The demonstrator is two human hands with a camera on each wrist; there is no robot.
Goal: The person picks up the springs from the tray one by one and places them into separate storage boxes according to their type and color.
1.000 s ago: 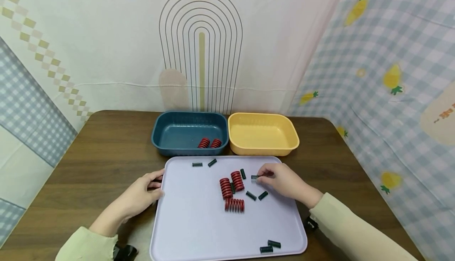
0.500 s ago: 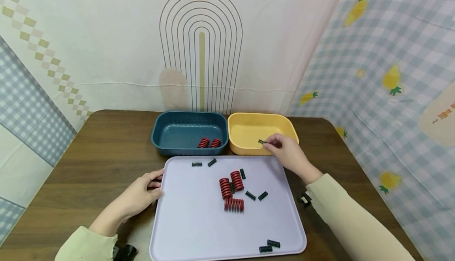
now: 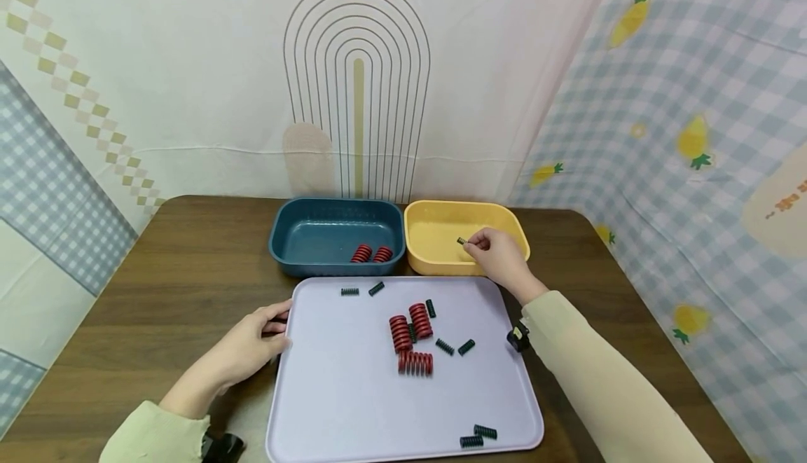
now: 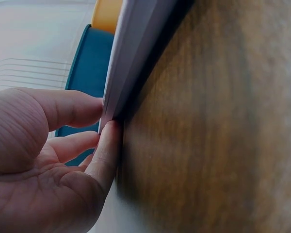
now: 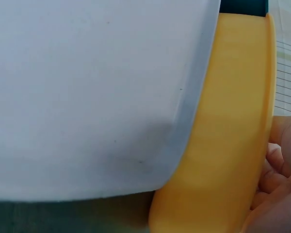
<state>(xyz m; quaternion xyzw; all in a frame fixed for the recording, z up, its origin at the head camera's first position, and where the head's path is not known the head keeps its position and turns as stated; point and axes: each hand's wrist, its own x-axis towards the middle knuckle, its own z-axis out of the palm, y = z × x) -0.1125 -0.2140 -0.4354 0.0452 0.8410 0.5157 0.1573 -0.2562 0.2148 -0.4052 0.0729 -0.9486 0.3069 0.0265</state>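
Observation:
My right hand (image 3: 499, 258) pinches a small dark green spring (image 3: 461, 241) above the yellow bin (image 3: 463, 268). In the right wrist view, the fingers show partly behind the bin wall, and the spring is hidden. On the left, my left hand (image 3: 249, 344) holds the rim of the pale lavender tray (image 3: 340, 393) between thumb and fingers. On the tray lie several large red springs (image 3: 415, 363), with more small dark green springs (image 3: 466, 347) scattered around them and along the far and near edges.
A dark blue bin (image 3: 334, 270) stands left of the yellow one, with two red springs (image 3: 361, 253) inside. Both bins sit just beyond the tray on the brown wooden table (image 3: 189, 267). A patterned cloth hangs behind.
My right hand has picked a small dark green spring off the tray's right side and carried it forward over the yellow bin. My left hand has stayed on the tray rim.

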